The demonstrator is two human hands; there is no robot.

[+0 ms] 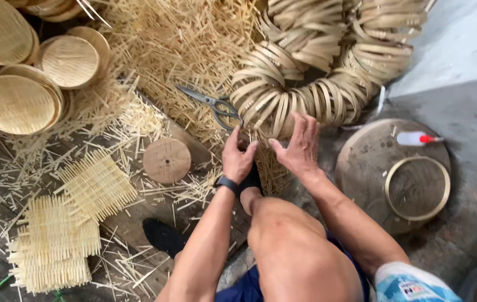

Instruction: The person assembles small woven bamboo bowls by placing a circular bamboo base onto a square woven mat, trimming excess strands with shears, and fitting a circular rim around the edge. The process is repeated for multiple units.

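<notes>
Both hands low at ring pile: left hand fingers pinching mat, right hand fingers spread steadying it; scissors near.

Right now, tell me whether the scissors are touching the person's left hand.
Apart. The head view shows the scissors lying on the bamboo scraps, handles beside the ring pile, with a strip of scraps plainly visible between them and the left hand.
</notes>
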